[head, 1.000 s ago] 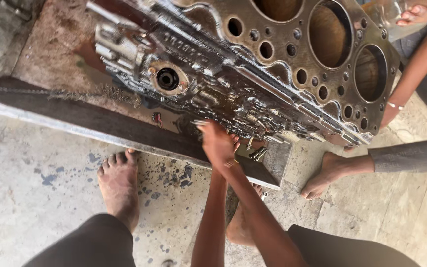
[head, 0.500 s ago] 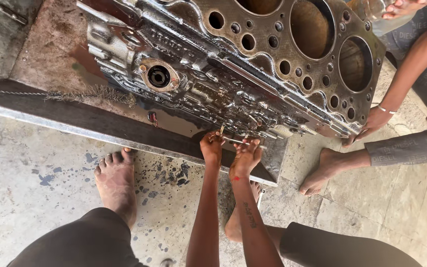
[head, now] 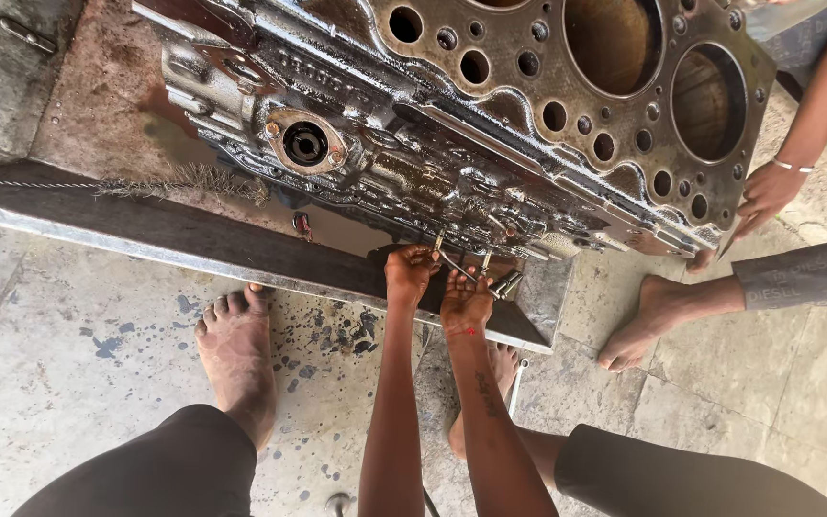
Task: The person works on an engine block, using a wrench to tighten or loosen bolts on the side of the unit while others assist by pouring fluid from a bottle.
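A large oily engine block point(head: 490, 124) with round cylinder bores lies tilted in a metal tray point(head: 193, 235). My left hand point(head: 410, 273) and my right hand point(head: 466, 302) reach up side by side to the block's lower edge. Between them they grip a thin metal wrench handle with a socket point(head: 504, 282) at its right end, close under the block. The fingers of both hands are closed around the tool.
Another person's hand point(head: 766, 194) with a wrist bangle rests on the block's right corner, and their bare foot point(head: 653, 316) stands on the concrete. My bare feet point(head: 236, 349) stand on the oil-spotted floor. A frayed wire cable point(head: 184, 182) lies in the tray.
A second ago one hand was at the block's lower edge; now both hands are up there together on the wrench. The view has shifted slightly closer.
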